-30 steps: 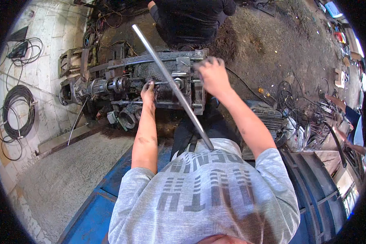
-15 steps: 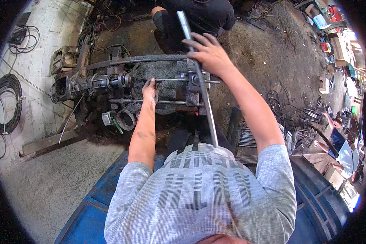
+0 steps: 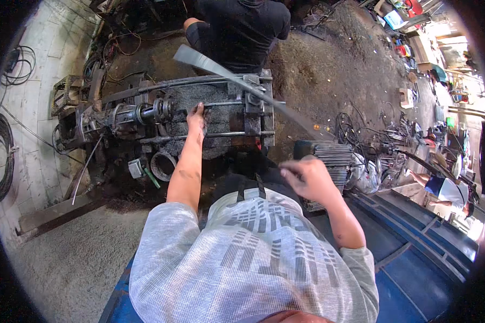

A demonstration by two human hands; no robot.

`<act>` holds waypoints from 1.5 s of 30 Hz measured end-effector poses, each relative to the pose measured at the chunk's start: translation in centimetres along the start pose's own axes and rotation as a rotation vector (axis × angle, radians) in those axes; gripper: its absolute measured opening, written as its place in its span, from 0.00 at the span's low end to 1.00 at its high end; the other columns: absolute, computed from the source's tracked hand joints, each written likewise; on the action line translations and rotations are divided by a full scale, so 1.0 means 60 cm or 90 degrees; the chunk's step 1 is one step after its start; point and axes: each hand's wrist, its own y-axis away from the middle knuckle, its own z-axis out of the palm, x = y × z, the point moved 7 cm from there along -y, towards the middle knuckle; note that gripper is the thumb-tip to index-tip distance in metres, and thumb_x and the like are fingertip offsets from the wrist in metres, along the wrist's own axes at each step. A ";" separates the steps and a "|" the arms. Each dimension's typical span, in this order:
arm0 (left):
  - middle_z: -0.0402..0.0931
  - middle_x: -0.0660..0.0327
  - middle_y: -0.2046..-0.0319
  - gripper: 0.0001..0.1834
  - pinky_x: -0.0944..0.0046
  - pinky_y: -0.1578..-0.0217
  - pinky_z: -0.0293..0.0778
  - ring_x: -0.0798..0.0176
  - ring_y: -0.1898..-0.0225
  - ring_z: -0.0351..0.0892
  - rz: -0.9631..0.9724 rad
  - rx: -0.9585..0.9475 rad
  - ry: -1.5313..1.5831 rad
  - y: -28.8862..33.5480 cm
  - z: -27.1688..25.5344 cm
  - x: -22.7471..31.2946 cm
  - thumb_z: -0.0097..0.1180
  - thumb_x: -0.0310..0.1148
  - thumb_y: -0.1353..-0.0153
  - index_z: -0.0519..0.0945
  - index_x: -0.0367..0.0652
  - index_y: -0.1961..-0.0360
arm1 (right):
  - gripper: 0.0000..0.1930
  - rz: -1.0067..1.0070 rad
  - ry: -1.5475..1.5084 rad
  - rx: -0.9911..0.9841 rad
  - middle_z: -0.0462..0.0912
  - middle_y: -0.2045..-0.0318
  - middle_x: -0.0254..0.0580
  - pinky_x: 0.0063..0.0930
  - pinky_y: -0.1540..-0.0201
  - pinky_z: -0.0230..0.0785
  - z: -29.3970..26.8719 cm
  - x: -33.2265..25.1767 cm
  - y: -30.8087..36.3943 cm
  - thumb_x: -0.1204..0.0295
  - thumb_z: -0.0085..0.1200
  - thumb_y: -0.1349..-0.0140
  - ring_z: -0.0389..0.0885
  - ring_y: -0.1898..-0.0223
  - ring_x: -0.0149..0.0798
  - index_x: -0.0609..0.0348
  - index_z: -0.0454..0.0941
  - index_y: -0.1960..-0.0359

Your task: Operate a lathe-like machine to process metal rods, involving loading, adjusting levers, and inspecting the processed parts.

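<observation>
My left hand (image 3: 196, 119) is closed around the left end of a thin metal rod (image 3: 221, 103), which runs right into the clamp block (image 3: 253, 102) of a greasy metal machine (image 3: 207, 134). Across that block lies a long flat metal bar (image 3: 215, 67), slanted from far left to near right and smeared by motion. My right hand (image 3: 310, 180) is apart from the bar, nearer my body. Its fingers are loosely bent and spread, somewhat blurred, with nothing seen in them. Grey metal chips (image 3: 186, 97) cover the machine bed around my left hand.
A person in dark clothes (image 3: 245, 32) sits just beyond the machine. Stacked metal rods (image 3: 331, 161) lie right of my knees, near cables (image 3: 355, 124). A metal ring (image 3: 163, 166) and a grey box (image 3: 136, 169) are at the near left. Coiled black hose (image 3: 2, 156) lies far left.
The bar has swung counterclockwise, its far end going left and its near end right. My right hand has left it and come down toward my body. The left hand stays at the rod.
</observation>
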 end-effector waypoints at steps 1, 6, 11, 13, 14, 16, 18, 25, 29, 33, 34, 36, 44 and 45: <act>0.78 0.61 0.66 0.12 0.67 0.66 0.77 0.66 0.66 0.78 -0.001 -0.034 0.110 -0.001 0.004 -0.004 0.57 0.35 0.37 0.78 0.38 0.56 | 0.09 0.020 -0.040 0.074 0.82 0.76 0.48 0.39 0.63 0.71 -0.014 -0.004 -0.002 0.67 0.57 0.45 0.79 0.73 0.53 0.56 0.83 0.67; 0.79 0.62 0.67 0.12 0.71 0.69 0.74 0.67 0.68 0.78 0.049 -0.054 0.008 0.012 0.013 0.028 0.57 0.34 0.37 0.77 0.38 0.57 | 0.09 0.043 -0.079 0.186 0.83 0.69 0.50 0.37 0.61 0.71 -0.016 -0.017 0.012 0.72 0.58 0.45 0.79 0.69 0.51 0.61 0.82 0.64; 0.79 0.60 0.68 0.15 0.71 0.70 0.74 0.67 0.71 0.78 0.047 -0.072 0.013 -0.010 0.011 0.028 0.58 0.35 0.38 0.77 0.36 0.56 | 0.09 0.122 -0.143 0.173 0.83 0.68 0.51 0.36 0.61 0.71 0.030 0.011 0.030 0.72 0.58 0.45 0.81 0.68 0.51 0.62 0.81 0.63; 0.79 0.59 0.67 0.13 0.70 0.69 0.76 0.66 0.71 0.79 0.034 -0.084 0.017 -0.012 0.011 0.021 0.57 0.33 0.38 0.77 0.35 0.57 | 0.09 0.142 -0.172 0.177 0.83 0.68 0.51 0.36 0.62 0.72 0.042 0.019 0.036 0.72 0.58 0.44 0.81 0.67 0.51 0.63 0.81 0.63; 0.79 0.59 0.67 0.13 0.70 0.67 0.78 0.65 0.70 0.81 0.021 -0.097 0.096 -0.014 0.015 0.018 0.56 0.33 0.37 0.76 0.35 0.56 | 0.09 0.136 -0.173 0.184 0.83 0.71 0.48 0.30 0.64 0.71 0.045 0.021 0.037 0.74 0.57 0.43 0.81 0.69 0.41 0.65 0.81 0.63; 0.79 0.59 0.67 0.13 0.69 0.67 0.79 0.64 0.69 0.82 0.008 -0.105 0.081 -0.018 0.010 0.015 0.55 0.33 0.36 0.76 0.35 0.56 | 0.08 0.129 -0.173 0.191 0.83 0.74 0.45 0.24 0.66 0.71 0.044 0.018 0.038 0.76 0.56 0.41 0.81 0.71 0.32 0.67 0.80 0.62; 0.80 0.56 0.66 0.13 0.69 0.67 0.79 0.63 0.68 0.82 -0.006 -0.117 0.080 -0.016 0.000 0.014 0.54 0.32 0.35 0.75 0.35 0.54 | 0.08 0.168 -0.179 0.187 0.83 0.74 0.45 0.23 0.65 0.71 0.043 0.020 0.037 0.77 0.56 0.41 0.80 0.71 0.30 0.68 0.80 0.62; 0.81 0.53 0.63 0.21 0.66 0.63 0.76 0.60 0.62 0.82 -0.072 -0.304 -0.168 0.163 0.021 0.154 0.50 0.43 0.34 0.73 0.34 0.51 | 0.11 0.126 -0.128 0.198 0.83 0.69 0.52 0.29 0.65 0.72 0.013 0.048 -0.007 0.70 0.57 0.41 0.83 0.67 0.40 0.66 0.80 0.62; 0.80 0.46 0.61 0.30 0.56 0.56 0.74 0.51 0.58 0.80 0.433 -0.313 -0.733 0.364 0.051 0.262 0.55 0.49 0.41 0.70 0.34 0.48 | 0.12 0.029 -0.067 0.214 0.83 0.65 0.53 0.33 0.58 0.72 -0.035 0.068 -0.101 0.69 0.57 0.41 0.82 0.63 0.49 0.65 0.80 0.60; 0.79 0.47 0.66 0.22 0.50 0.60 0.76 0.44 0.62 0.80 0.381 -0.068 -0.976 0.390 0.091 0.226 0.59 0.45 0.46 0.77 0.37 0.60 | 0.13 -0.142 0.106 0.267 0.80 0.55 0.50 0.42 0.44 0.64 -0.084 0.083 -0.244 0.66 0.55 0.40 0.75 0.50 0.52 0.58 0.80 0.57; 0.79 0.47 0.69 0.19 0.50 0.61 0.76 0.44 0.64 0.81 0.310 -0.025 -1.014 0.371 0.090 0.217 0.60 0.44 0.47 0.77 0.38 0.63 | 0.13 -0.146 0.180 0.268 0.79 0.54 0.48 0.42 0.43 0.62 -0.093 0.079 -0.271 0.64 0.53 0.39 0.74 0.49 0.52 0.56 0.79 0.56; 0.80 0.49 0.74 0.14 0.50 0.63 0.77 0.43 0.68 0.81 0.245 0.033 -1.033 0.347 0.089 0.218 0.60 0.40 0.48 0.79 0.41 0.66 | 0.16 -0.164 0.320 0.267 0.81 0.56 0.46 0.43 0.40 0.59 -0.103 0.098 -0.323 0.58 0.49 0.37 0.75 0.49 0.51 0.54 0.81 0.57; 0.80 0.47 0.71 0.11 0.49 0.57 0.74 0.43 0.64 0.80 0.204 0.042 -1.017 0.311 0.087 0.234 0.59 0.37 0.49 0.81 0.44 0.66 | 0.21 0.032 0.432 -0.050 0.83 0.69 0.53 0.43 0.56 0.74 -0.101 0.146 -0.454 0.52 0.52 0.51 0.82 0.62 0.53 0.58 0.84 0.70; 0.80 0.47 0.71 0.11 0.49 0.57 0.74 0.43 0.64 0.80 0.203 0.039 -1.023 0.309 0.087 0.232 0.59 0.37 0.49 0.81 0.44 0.66 | 0.21 0.035 0.426 -0.051 0.83 0.69 0.53 0.43 0.56 0.74 -0.100 0.147 -0.463 0.52 0.52 0.51 0.82 0.62 0.53 0.58 0.84 0.70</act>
